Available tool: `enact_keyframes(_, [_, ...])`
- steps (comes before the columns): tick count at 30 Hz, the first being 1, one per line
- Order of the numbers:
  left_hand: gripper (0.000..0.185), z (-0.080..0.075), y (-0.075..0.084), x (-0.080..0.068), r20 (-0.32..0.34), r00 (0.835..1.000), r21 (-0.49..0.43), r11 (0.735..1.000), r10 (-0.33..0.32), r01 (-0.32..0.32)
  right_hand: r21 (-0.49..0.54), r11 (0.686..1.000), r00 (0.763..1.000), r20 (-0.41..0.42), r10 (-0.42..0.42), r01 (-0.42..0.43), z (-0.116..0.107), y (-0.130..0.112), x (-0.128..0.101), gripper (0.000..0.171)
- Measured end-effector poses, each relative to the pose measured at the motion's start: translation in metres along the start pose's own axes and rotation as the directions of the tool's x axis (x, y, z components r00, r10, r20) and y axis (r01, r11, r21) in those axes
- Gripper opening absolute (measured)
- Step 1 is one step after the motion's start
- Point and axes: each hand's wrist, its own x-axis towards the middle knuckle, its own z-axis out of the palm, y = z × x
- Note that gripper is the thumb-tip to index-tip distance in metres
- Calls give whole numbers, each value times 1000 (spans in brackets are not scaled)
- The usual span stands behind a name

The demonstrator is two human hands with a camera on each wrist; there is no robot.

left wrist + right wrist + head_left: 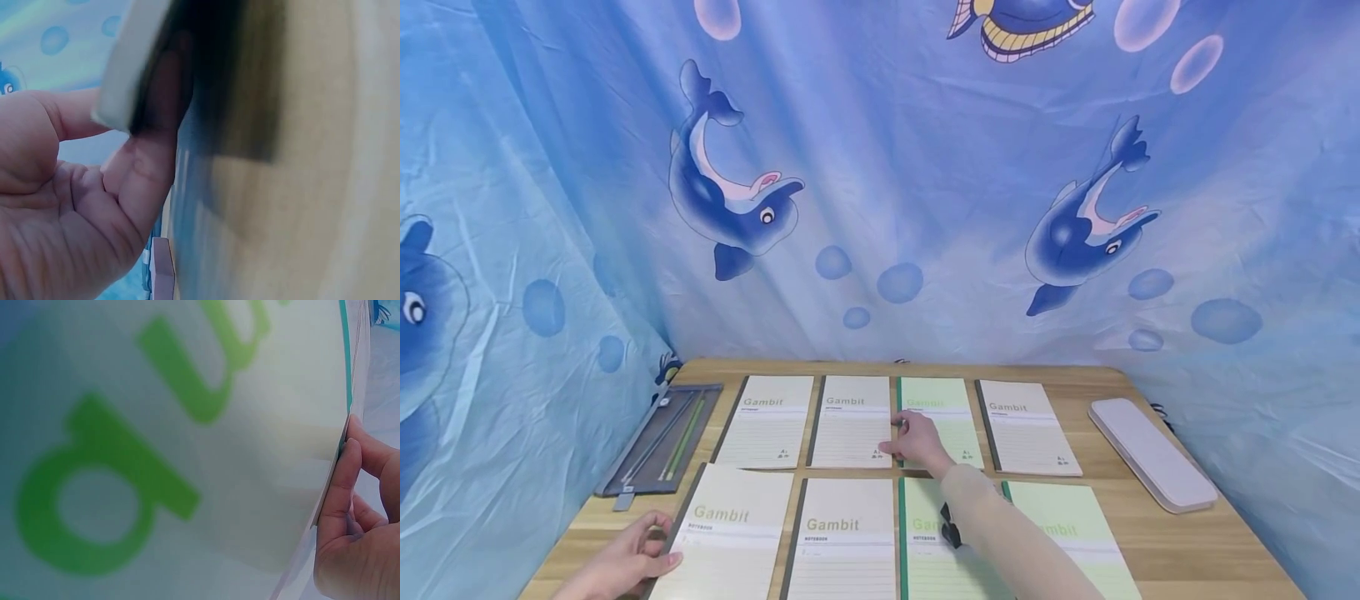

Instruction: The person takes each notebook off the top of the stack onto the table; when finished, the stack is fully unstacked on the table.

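Several Gambit notebooks lie in two rows on a wooden table [1195,542]. My left hand [647,546] grips the dark left spine of the near-left cream notebook [733,542]. In the left wrist view its fingers [150,169] curl under that notebook's raised edge [125,69]. My right hand [913,437] reaches over the near row to the far green notebook [947,412]. There its fingertips [347,481] curl on the left edge, by the teal spine, with a blurred green-lettered cover [187,456] filling the right wrist view.
A grey mesh pencil pouch [662,442] lies at the table's left edge. A pale flat case [1150,454] lies at the right. Blue dolphin-print cloth [880,208] hangs behind and on both sides. Other cream [850,421] and green [1075,525] notebooks cover the middle.
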Motion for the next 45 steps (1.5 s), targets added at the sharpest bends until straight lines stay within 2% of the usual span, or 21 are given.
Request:
enact_keyframes(5, [28,6,5,-3,-65,998,125,992,-18,26,-3,1000,1000,3,1,-1,-1,1,-1,56])
enact_keyframes(11, [29,12,9,0,-164,986,282,956,-30,76,5,1000,1000,-1,7,-7,-1,1,0,56])
enact_keyframes(14, [30,17,10,1,-266,963,391,910,-31,137,9,1000,1000,0,9,-9,0,1,0,56])
enact_keyframes(18, [30,22,10,4,-402,915,524,814,-24,252,7,1000,1000,-3,8,-8,0,-1,0,56])
enact_keyframes(20, [29,23,9,5,-442,897,571,766,-16,295,6,1000,1000,-2,8,-8,0,-2,-1,56])
enact_keyframes(23, [27,25,8,5,-457,889,601,731,-16,323,11,1000,1000,4,9,-9,1,-3,-1,56])
enact_keyframes(30, [25,27,14,5,-443,895,630,695,-47,348,5,1000,1000,5,12,-12,-1,-2,-1,57])
enact_keyframes(39, [28,26,13,7,-450,892,652,666,-45,363,12,1000,1000,9,10,-10,-1,-1,0,56])
enact_keyframes(41, [28,26,12,6,-451,891,648,668,-51,366,8,1000,1000,9,6,-6,-1,-1,0,56])
enact_keyframes(45, [27,24,10,5,-447,892,611,705,-69,360,2,1000,1000,2,-8,8,-2,-1,0,56])
